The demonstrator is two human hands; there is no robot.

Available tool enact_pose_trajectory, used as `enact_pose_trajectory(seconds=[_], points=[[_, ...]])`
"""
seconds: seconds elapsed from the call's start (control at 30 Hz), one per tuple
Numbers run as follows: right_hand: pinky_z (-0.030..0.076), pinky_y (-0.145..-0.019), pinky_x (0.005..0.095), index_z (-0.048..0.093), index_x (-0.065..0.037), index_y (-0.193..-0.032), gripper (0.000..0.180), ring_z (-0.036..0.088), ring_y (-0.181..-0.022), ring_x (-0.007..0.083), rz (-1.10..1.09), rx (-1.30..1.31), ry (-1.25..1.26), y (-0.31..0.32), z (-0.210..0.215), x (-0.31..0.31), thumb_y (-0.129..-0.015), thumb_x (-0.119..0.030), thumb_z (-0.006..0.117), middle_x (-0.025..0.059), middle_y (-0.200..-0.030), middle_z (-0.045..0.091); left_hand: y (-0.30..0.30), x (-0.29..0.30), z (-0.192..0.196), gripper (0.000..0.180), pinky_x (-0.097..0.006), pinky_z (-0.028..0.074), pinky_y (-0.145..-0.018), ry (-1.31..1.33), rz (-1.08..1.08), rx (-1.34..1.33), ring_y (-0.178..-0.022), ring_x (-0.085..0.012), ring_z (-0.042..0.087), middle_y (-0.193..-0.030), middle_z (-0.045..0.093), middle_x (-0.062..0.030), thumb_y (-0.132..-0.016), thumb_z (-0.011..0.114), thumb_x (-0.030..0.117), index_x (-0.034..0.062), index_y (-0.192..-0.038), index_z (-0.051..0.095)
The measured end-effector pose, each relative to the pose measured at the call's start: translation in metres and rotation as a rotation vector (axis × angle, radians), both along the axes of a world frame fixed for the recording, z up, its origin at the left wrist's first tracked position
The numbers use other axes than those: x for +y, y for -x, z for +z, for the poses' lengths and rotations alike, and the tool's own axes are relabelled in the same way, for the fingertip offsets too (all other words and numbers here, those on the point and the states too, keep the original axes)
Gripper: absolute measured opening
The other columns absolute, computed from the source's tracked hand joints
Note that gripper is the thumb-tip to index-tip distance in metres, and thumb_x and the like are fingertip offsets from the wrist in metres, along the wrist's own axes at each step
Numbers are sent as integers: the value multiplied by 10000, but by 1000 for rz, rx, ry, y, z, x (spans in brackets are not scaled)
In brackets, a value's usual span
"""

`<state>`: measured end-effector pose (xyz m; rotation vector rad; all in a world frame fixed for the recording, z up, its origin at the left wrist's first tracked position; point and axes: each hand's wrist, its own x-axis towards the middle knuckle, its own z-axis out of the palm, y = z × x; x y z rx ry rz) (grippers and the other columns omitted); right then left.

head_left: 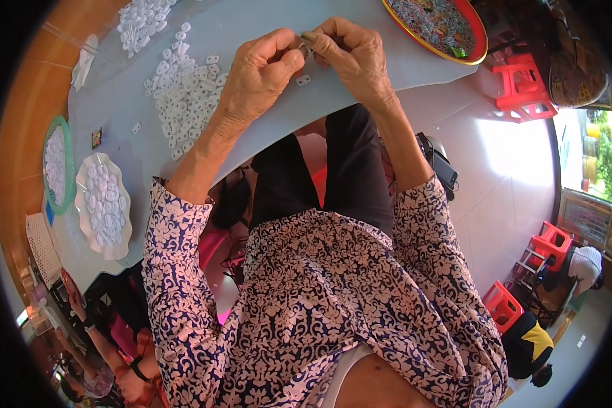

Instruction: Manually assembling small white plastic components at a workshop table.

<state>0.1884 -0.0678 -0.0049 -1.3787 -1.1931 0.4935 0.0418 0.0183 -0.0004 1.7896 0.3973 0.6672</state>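
My left hand [265, 71] and my right hand [352, 60] meet over the table's near edge, fingertips almost touching. Thumb and fingers are pinched together on both. Something tiny sits between the fingertips, too small and covered to name. Just below them lies one small white plastic piece with two holes [303, 79]. Left of my left hand spreads a loose heap of similar white pieces [187, 98]. To the right of my right hand stands a round red tray with a gold rim [481, 41], full of thin greyish small parts and a bit of green.
The grey table [251, 146] curves around me. At its left are a scalloped white dish [81, 194] and a green basket [49, 166], both with white pieces. Another white heap [141, 24] lies farther off. Red stools [523, 87] stand on the floor; other people sit at lower left and lower right.
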Motion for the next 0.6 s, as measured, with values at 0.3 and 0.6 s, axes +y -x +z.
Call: enact_pose_trajectory(seconds=[0.3, 0.6], points=[[398, -507, 229, 653, 16, -824, 271, 484, -558, 59, 29, 142, 42, -3, -4, 4, -884, -248, 659, -3, -588, 543, -2, 0, -2, 173, -223, 325, -500, -23, 52, -79, -564, -35, 361, -606, 419, 53, -844, 539, 115, 30, -712, 469], [393, -505, 229, 649, 14, -833, 256, 483, -557, 60, 24, 64, 53, 0, -1, 2, -887, -237, 653, -4, -603, 544, -1, 2, -5, 199, -218, 331, -503, -19, 18, -43, -554, -43, 363, -595, 424, 44, -843, 524, 118, 32, -676, 458]])
